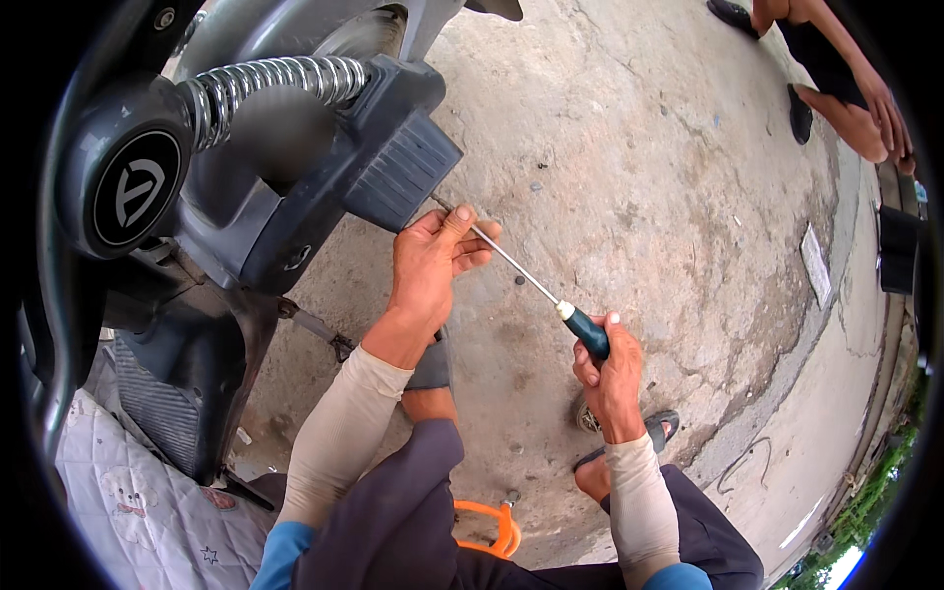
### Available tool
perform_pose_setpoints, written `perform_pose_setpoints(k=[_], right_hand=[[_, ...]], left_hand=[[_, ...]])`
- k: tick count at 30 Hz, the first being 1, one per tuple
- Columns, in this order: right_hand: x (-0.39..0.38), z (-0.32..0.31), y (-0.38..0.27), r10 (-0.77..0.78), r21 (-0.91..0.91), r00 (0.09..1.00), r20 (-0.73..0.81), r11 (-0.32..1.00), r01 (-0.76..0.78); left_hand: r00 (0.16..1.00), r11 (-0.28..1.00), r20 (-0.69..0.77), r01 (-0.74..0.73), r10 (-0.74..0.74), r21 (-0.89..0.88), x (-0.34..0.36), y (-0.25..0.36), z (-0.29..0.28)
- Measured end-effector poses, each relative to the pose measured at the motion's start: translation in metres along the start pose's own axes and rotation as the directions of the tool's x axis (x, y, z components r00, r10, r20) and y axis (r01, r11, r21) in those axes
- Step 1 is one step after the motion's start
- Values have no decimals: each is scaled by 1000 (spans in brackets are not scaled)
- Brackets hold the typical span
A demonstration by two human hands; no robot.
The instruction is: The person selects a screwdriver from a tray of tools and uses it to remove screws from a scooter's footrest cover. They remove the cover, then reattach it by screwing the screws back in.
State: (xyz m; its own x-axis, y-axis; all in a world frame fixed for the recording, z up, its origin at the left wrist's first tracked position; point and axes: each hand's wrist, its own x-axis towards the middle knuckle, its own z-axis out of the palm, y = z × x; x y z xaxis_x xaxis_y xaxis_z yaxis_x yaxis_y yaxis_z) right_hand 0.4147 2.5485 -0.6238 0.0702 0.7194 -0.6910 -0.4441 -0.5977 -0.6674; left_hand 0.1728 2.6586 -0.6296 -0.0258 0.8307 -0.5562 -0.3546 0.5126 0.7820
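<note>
A long screwdriver (518, 266) with a dark green handle slants across the middle of the view. My right hand (616, 376) is closed round its handle, the thumb lying along the top. Farther up, my left hand (430, 258) pinches the thin metal shaft near the tip with thumb and fingers. The tip end reaches the lower edge of a dark ribbed plastic block (403, 169) on a grey scooter (258, 231); where exactly it touches is hidden. A chrome coil spring (280, 84) sits just above the block.
A quilted white cloth (147, 501) lies at lower left beside the scooter. Between my legs is an orange object (503, 531). Another person (836, 79) squats at upper right on the cracked concrete ground (649, 147). A flat pale slab (815, 265) and a bent wire (755, 462) lie to the right.
</note>
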Motion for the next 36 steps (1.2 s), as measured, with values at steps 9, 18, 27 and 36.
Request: perform_pose_setpoints(k=[9, 18, 27, 36], right_hand=[[-1, 17, 9, -269, 117, 954, -129, 952, 284], [0, 32, -18, 8, 322, 1000, -3, 947, -6], [-3, 8, -9, 221, 123, 971, 92, 965, -232], [-2, -4, 3, 224, 233, 955, 193, 935, -267]], left_hand=[[999, 994, 27, -42, 45, -98, -2, -2, -1], [998, 991, 36, -46, 51, -123, 1, 0, -5], [998, 992, -23, -55, 53, -111, -4, -2, -6], [991, 975, 112, -47, 73, -216, -7, -6, -5]])
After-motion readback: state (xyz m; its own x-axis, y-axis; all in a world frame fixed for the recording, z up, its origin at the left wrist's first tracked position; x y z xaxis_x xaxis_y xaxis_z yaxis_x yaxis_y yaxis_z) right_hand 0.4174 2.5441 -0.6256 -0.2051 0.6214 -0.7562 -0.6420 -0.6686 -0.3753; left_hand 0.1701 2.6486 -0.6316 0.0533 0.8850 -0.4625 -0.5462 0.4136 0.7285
